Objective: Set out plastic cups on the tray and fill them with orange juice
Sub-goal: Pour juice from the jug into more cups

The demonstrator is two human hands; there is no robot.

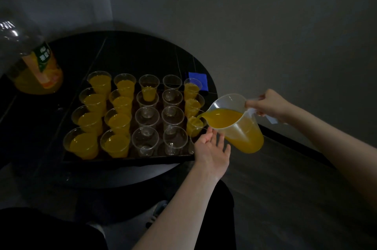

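A black tray (126, 160) on a round dark table holds rows of clear plastic cups. The two left columns are full of orange juice (116, 143). Several middle cups stand empty (145, 139). My right hand (269, 104) grips the handle of a clear jug (238, 122) tilted left, and juice runs from its spout into a cup (194, 124) in the right column. My left hand (212, 147) is spread with straight fingers at the tray's near right corner, under the jug and in front of the nearest cup.
A large juice bottle (38, 70), partly full, stands at the table's left. A blue cloth (198, 79) lies behind the tray at the right. The table edge curves close to my legs. Grey walls rise behind.
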